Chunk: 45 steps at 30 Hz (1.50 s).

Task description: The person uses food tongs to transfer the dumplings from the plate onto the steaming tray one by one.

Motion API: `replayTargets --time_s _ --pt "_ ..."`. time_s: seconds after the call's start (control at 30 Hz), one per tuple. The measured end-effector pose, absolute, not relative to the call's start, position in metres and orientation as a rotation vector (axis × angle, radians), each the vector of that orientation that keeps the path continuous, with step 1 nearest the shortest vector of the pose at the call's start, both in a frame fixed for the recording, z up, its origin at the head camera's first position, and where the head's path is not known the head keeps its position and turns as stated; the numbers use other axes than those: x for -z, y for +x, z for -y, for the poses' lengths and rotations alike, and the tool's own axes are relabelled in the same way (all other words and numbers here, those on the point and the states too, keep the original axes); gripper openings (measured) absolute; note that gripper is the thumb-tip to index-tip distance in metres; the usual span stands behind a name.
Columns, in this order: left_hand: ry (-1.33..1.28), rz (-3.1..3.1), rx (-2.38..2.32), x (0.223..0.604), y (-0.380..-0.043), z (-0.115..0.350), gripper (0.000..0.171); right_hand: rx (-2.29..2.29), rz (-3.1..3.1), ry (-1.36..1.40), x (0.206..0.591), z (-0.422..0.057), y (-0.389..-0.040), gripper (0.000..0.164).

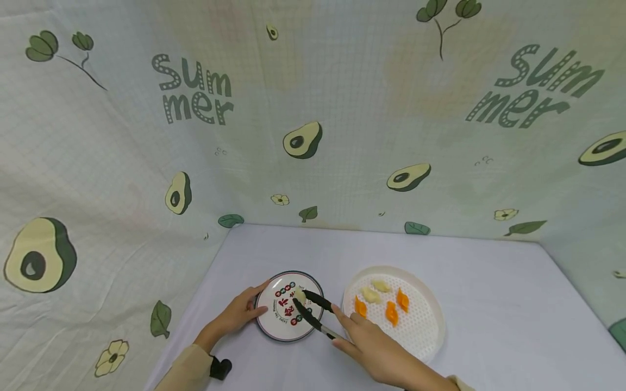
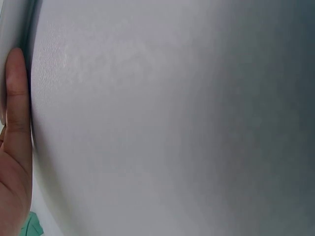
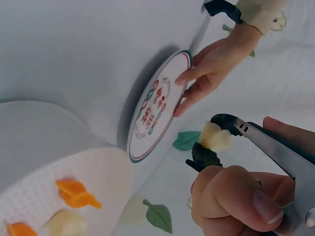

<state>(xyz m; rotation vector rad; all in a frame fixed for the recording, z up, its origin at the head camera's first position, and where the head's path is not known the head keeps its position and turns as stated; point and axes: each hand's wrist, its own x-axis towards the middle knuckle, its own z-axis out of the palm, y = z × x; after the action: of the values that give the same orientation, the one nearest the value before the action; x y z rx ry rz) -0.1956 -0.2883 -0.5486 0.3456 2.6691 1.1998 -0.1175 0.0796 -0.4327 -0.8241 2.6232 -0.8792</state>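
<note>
My left hand [image 1: 240, 308] holds a white plate [image 1: 271, 321] by its left rim, the thumb over the edge. The plate has a dark-lined rim and red printing in the middle. With my right hand [image 1: 368, 344] I grip a pair of tongs [image 1: 313, 321] with black tips and metal arms. Between the tips is a pale yellow dumpling-like piece [image 3: 214, 136], held above the plate. In the left wrist view, fingers [image 2: 17, 93] lie along the plate's edge; the rest of that hand is cut off.
A round white tray [image 1: 424, 331] with a dimpled bottom stands right of the plate. On it lie several orange pieces [image 1: 392, 313] and pale yellow pieces [image 1: 371, 295]. Behind the white table [image 1: 494, 304] hangs a cloth [image 1: 342, 98] printed with avocados.
</note>
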Motion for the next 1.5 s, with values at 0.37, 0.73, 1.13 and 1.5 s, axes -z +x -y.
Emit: replayTargets --time_s 0.37,0.73,1.13,1.5 --pt "0.310 -2.682 -1.180 0.549 -0.196 0.287 0.070 0.915 -2.654 -0.747 0.442 -0.132 -0.106 0.070" --pt "0.308 -2.678 -1.177 0.548 -0.197 0.286 0.070 0.857 -2.712 -0.733 0.469 -0.182 -0.097 0.065" --pt "0.307 -2.677 -1.159 0.548 -0.196 0.286 0.070 0.791 -2.695 -0.679 0.491 -0.210 -0.098 0.066" --pt "0.305 -2.677 -1.160 0.546 -0.196 0.285 0.069 0.684 -2.616 -0.479 0.481 -0.208 -0.101 0.064"
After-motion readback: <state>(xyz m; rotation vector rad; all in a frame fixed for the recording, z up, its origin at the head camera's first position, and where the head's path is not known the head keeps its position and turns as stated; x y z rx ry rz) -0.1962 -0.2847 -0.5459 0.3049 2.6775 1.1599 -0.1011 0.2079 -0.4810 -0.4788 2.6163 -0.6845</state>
